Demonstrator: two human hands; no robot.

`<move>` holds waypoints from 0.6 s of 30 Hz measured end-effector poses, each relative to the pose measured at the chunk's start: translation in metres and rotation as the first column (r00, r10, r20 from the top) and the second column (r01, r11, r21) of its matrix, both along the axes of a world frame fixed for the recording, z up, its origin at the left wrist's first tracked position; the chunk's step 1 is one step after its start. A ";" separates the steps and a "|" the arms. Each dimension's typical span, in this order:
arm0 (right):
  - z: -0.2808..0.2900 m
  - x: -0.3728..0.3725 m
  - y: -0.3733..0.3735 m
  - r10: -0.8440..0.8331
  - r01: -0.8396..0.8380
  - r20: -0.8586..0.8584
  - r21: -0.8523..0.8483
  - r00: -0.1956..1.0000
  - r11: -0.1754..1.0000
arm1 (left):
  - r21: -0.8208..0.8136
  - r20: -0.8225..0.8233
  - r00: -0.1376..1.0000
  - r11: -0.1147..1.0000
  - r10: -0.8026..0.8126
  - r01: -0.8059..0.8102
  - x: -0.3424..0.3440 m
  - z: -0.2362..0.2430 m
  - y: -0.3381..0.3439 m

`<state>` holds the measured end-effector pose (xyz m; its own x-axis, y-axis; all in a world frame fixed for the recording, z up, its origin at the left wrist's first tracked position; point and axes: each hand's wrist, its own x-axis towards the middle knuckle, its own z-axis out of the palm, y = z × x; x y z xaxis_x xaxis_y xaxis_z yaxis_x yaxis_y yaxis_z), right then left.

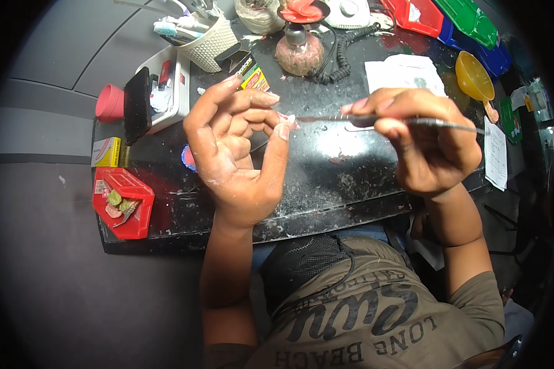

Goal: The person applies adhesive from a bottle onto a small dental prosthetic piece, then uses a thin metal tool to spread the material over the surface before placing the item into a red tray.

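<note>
Between the thumb and fingertips of my left hand [240, 154] is a small pink-and-white piece [287, 119], partly hidden by the fingers. It looks like a bit of dental work, but its exact shape is too small to tell. My right hand [431, 138] grips a slim metal carving tool [323, 117] like a pen, held almost level. The tool's thin tip reaches left to the piece and appears to touch it. Both hands are raised above the black worktable [345, 178].
At the left are a red bin [143, 212] with coloured lumps, a yellow box [106, 152] and a dark phone [137, 106] against a white container [181, 92]. Behind stand a brush basket [212, 46] and a round glass burner [298, 55]. White paper [403, 71] and a yellow bowl [473, 74] lie right.
</note>
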<state>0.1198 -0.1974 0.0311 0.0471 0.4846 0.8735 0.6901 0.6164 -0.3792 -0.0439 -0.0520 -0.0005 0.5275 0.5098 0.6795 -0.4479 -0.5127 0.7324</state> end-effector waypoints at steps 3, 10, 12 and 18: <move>-0.003 0.000 0.001 -0.133 0.099 -0.224 -0.156 0.965 0.983 | -0.065 -0.006 1.000 0.998 -0.011 0.011 -0.002 0.002 0.001; -0.019 0.003 0.018 -0.368 0.314 -0.088 -0.364 0.926 0.877 | -0.127 -0.026 0.999 0.992 -0.027 0.024 -0.004 0.003 0.003; -0.022 0.002 0.021 -0.369 0.324 -0.047 -0.387 0.928 0.863 | -0.045 -0.042 0.999 0.998 0.033 -0.035 -0.003 0.001 0.002; -0.029 0.003 0.026 -0.338 0.277 -0.089 -0.400 0.937 0.874 | 0.170 -0.041 0.992 0.979 0.121 -0.112 0.002 -0.009 0.004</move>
